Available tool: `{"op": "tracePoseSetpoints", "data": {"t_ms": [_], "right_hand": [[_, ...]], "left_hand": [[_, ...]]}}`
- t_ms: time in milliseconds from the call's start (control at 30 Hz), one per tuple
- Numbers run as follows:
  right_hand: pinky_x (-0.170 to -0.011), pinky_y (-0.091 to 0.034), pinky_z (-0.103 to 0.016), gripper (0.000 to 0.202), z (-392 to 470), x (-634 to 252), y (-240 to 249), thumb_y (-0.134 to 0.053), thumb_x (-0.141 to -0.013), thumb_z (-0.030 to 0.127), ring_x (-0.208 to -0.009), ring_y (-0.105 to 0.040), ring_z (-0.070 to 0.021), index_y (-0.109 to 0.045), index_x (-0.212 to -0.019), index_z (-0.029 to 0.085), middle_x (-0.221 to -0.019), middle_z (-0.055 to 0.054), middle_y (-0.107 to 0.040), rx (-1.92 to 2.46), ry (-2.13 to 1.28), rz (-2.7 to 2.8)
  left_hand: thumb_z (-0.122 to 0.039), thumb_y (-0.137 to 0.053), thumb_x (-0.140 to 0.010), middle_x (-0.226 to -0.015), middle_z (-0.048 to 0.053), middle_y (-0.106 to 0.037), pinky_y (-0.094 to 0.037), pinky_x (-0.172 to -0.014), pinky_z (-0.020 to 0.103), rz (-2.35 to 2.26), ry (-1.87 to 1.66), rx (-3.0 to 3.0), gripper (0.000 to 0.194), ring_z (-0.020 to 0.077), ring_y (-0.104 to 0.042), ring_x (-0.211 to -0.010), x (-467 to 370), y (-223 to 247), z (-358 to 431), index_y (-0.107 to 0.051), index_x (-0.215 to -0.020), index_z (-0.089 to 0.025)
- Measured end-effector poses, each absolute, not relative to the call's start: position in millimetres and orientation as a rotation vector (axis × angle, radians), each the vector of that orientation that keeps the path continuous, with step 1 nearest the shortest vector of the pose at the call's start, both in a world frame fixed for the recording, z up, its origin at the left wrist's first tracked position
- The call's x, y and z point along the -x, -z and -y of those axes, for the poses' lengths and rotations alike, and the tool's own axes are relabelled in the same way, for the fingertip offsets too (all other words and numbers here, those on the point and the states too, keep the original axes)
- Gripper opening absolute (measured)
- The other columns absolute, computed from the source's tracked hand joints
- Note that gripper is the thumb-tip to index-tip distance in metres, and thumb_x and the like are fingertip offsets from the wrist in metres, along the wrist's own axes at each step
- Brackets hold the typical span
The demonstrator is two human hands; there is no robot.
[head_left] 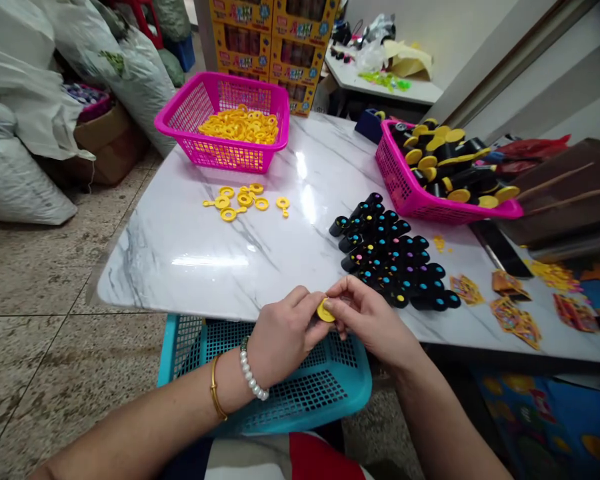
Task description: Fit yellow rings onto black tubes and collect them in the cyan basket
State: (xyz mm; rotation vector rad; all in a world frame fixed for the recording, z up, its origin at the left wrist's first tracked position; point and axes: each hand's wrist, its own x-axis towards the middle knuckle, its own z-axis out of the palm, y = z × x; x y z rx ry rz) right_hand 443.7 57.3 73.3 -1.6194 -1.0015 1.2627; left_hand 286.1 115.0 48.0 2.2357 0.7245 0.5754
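Observation:
My left hand [286,331] and my right hand [367,319] meet at the table's front edge, fingers closed on one round yellow piece [325,311]. The right thumb presses on its face; anything beneath it is hidden by the fingers. Just beyond my right hand, many black cylinders [393,250] with coloured dots on their ends stand packed together. Loose yellow ring pieces [245,199] lie at the middle left of the table. Behind them, a pink basket [200,100] holds a heap of the same yellow pieces.
At the right, another pink basket [400,183] holds black cylinders with yellow caps. Colourful packets [515,321] and a dark phone-like slab [500,249] lie near it. Below my hands is a blue-green basket [353,397]. Stacked yellow boxes [300,60] rise behind the white table [150,247].

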Motion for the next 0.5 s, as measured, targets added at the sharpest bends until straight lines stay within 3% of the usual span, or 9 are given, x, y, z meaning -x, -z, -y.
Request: {"op": "tracePoseSetpoints", "data": {"t_ms": [133,233,333,400,500], "right_hand": [[-0.051,-0.046,-0.022,0.015,-55.4,-437.2,-72.2,-0.055,-0.089,0.035,-0.06,-0.054,-0.0121,-0.052,-0.094,0.021,-0.073,0.002,-0.053,1.763,-1.032,1.167],[-0.073,-0.052,-0.029,0.016,-48.1,-432.6,-67.5,-0.049,-0.092,0.031,-0.085,-0.06,-0.0179,-0.055,-0.103,0.022,-0.099,-0.006,-0.059,1.73,-0.853,1.279],[-0.089,-0.049,-0.032,0.018,-36.9,-429.4,-61.8,-0.052,-0.09,0.028,-0.108,-0.056,-0.0225,-0.058,-0.106,0.024,-0.116,-0.008,-0.057,1.614,-0.705,1.436],[-0.085,-0.052,-0.03,0.019,-26.5,-426.7,-54.4,-0.057,-0.086,0.025,-0.106,-0.058,-0.0228,-0.059,-0.105,0.025,-0.114,-0.008,-0.059,1.588,-0.62,1.476],[-0.065,-0.056,-0.024,0.012,-8.6,-421.2,-34.6,-0.062,-0.082,0.023,-0.09,-0.066,-0.0223,-0.062,-0.093,0.025,-0.105,-0.009,-0.064,1.559,-0.513,1.48]], "left_hand": [[-0.029,-0.055,-0.086,-0.08,0.001,-0.054,-0.046,-0.064,0.029,-0.744,-0.517,-2.268,0.017,0.0153,-0.052,-0.069,-291.8,-48.6,-121.7,-0.06,-0.099,-0.018],[-0.028,-0.058,-0.084,-0.08,0.002,-0.056,-0.047,-0.066,0.03,-0.784,-0.469,-2.265,0.017,0.0168,-0.054,-0.07,-293.4,-49.8,-121.6,-0.061,-0.098,-0.018],[-0.027,-0.062,-0.08,-0.084,0.003,-0.059,-0.049,-0.067,0.031,-0.785,-0.426,-2.261,0.02,0.0184,-0.057,-0.074,-288.8,-52.2,-114.6,-0.061,-0.097,-0.017],[-0.027,-0.063,-0.08,-0.089,0.004,-0.061,-0.05,-0.068,0.029,-0.714,-0.392,-2.277,0.025,0.0182,-0.058,-0.077,-281.0,-54.2,-108.8,-0.059,-0.103,-0.018],[-0.034,-0.07,-0.075,-0.087,0.003,-0.062,-0.05,-0.064,0.025,-0.585,-0.309,-2.307,0.038,0.0167,-0.059,-0.074,-262.4,-60.6,-107.8,-0.058,-0.109,-0.021]]}}
